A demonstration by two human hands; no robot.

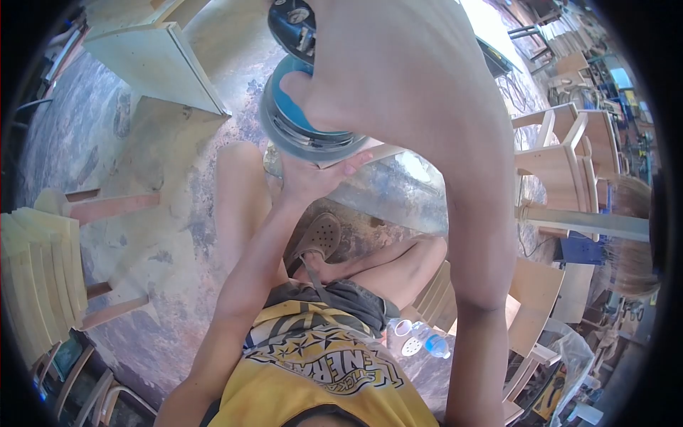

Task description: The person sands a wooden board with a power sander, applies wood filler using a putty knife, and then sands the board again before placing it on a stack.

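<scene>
Close to the camera, my right hand [377, 75] is wrapped over a round power sander [286, 114] with a blue-teal body and a black top part. Its thumb lies against the teal side, while the other fingers are hidden. Below the sander, my left hand [316, 179] grips a pale wooden piece [386, 151], with a fingertip showing at its near edge. The sander overlaps most of that piece in this view. My bent legs and a brown clog [320, 238] are beneath my hands.
A pale wooden furniture part [153, 64] stands on the stained floor at upper left. Stacked curved boards [43, 263] are at the left. Wooden frames [565, 153] stand at the right. A plastic bottle [434, 343] lies beside my right arm, near a clear plastic bag [573, 359].
</scene>
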